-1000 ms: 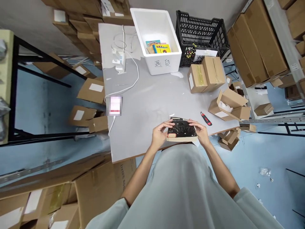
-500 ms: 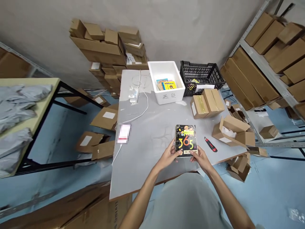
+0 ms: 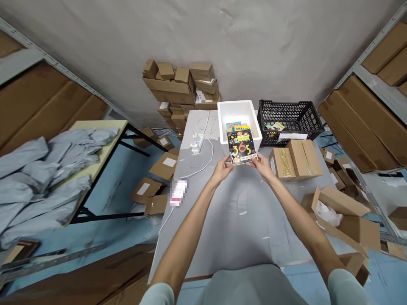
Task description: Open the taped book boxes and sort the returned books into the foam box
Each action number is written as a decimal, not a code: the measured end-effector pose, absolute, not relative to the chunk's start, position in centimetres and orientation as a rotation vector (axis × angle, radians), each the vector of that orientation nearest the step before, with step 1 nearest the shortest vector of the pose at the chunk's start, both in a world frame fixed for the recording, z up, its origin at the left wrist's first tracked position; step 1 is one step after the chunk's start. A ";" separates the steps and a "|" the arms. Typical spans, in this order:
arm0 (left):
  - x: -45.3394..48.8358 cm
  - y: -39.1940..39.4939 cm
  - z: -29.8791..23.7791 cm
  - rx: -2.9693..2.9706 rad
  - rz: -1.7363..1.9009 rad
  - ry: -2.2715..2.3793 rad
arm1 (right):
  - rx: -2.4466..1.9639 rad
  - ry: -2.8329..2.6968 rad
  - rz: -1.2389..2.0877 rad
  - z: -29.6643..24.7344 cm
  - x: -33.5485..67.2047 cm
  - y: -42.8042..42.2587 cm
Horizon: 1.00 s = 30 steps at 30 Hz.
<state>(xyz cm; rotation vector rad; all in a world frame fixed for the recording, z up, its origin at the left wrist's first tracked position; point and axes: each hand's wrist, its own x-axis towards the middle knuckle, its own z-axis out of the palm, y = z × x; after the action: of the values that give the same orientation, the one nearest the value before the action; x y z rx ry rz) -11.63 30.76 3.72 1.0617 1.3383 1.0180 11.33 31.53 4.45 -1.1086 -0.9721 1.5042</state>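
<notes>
Behind our table [image 3: 235, 245] rises a gray wall [image 3: 254, 55]. Leftmost, bags [image 3: 63, 156] lie on a cream table [image 3: 104, 124]; next comes a power strip [image 3: 197, 144]. Our left hand [image 3: 221, 169] pinches the lower left corner of a black book [image 3: 243, 146], fingers parted only by its thickness. Marked 365, the book is held cover toward us, partly hiding the white box [image 3: 238, 111]; we cannot tell whether they touch. Our right hand [image 3: 262, 166] pinches the lower right corner likewise. Further right, we see a crate [image 3: 267, 137], two taped cartons [image 3: 307, 160] and an open carton [image 3: 343, 201].
</notes>
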 end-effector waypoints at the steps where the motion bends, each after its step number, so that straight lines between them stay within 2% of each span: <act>1: -11.6 32.5 4.1 1.060 1.022 1.381 | -1.108 -0.980 1.485 4.3 11.0 33.5; 9: -10.9 43.2 8.0 0.848 1.144 1.625 | -1.135 -0.878 1.491 5.6 8.9 44.5; 14: -11.0 41.4 8.2 0.847 1.162 1.697 | -1.340 -0.815 1.465 5.6 8.8 43.2; 20: -10.1 26.6 2.2 0.977 1.075 1.576 | -1.358 -0.861 1.542 3.6 11.9 31.5; 26: -8.2 10.8 -4.5 0.911 0.877 1.460 | -1.405 -0.774 1.624 1.6 18.7 12.3; 30: -4.3 4.7 -6.5 0.914 0.672 1.291 | -1.619 -0.450 1.443 1.3 23.7 -1.1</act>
<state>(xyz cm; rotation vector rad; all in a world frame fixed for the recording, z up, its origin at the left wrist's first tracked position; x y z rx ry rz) -4.27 4.70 -6.54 0.9136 1.2913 0.6723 23.74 -1.10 1.34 -1.6188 -0.4505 1.4427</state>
